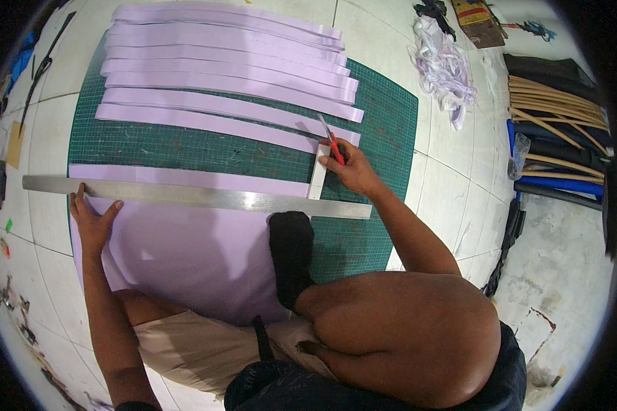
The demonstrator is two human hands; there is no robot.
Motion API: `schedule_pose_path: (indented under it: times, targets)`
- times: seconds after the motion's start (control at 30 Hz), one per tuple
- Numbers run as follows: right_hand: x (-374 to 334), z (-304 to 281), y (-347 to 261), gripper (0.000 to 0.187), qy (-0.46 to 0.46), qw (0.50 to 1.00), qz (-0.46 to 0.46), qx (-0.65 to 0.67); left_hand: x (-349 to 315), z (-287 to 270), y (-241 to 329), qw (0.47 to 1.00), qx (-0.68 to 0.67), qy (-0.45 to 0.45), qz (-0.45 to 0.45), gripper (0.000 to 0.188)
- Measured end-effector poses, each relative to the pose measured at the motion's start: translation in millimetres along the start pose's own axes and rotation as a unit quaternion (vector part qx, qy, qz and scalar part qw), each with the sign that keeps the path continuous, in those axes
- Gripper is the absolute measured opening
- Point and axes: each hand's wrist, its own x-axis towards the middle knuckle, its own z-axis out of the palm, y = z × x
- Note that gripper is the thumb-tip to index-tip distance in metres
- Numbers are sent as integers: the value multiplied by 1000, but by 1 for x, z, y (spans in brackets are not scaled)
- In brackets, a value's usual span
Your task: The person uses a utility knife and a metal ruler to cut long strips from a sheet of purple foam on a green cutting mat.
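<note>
A long metal ruler (185, 196) lies across a lilac sheet of material (192, 246) on a green cutting mat (384, 157). My left hand (92, 219) rests with fingers spread at the ruler's left part, fingertips on the metal and thumb over the sheet. In my right hand (352, 168) is a red cutter knife (336, 149), its blade pointing up and away. The same hand's fingers hold a short white strip (318, 178) against the ruler's far edge, by the right end of the sheet. Several cut lilac strips (219, 79) lie in rows beyond.
My black-socked foot (290, 253) stands on the sheet just below the ruler. White tiled floor (452, 164) surrounds the mat. A heap of pale ribbon-like scraps (442, 68) lies at the far right, near rolls and tan rods (559, 103). Small items litter the left side.
</note>
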Motion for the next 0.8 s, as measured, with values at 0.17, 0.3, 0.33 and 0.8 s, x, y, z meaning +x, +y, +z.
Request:
schedule_pose_path:
  times: [0.17, 0.3, 0.33, 0.8]
  targets:
    - [4, 0, 9, 51, 5, 1000, -27, 14, 2, -1, 7, 1000, 6, -6, -11, 108]
    - [8, 1, 20, 49, 23, 999, -31, 4, 4, -3, 13, 999, 14, -18, -30, 110]
    - [10, 2, 20, 48, 13, 1000, -22, 8, 3, -4, 16, 999, 16, -21, -41, 110]
    - [71, 55, -183, 43, -105, 991, -87, 16, 3, -21, 25, 991, -65, 29, -111, 115]
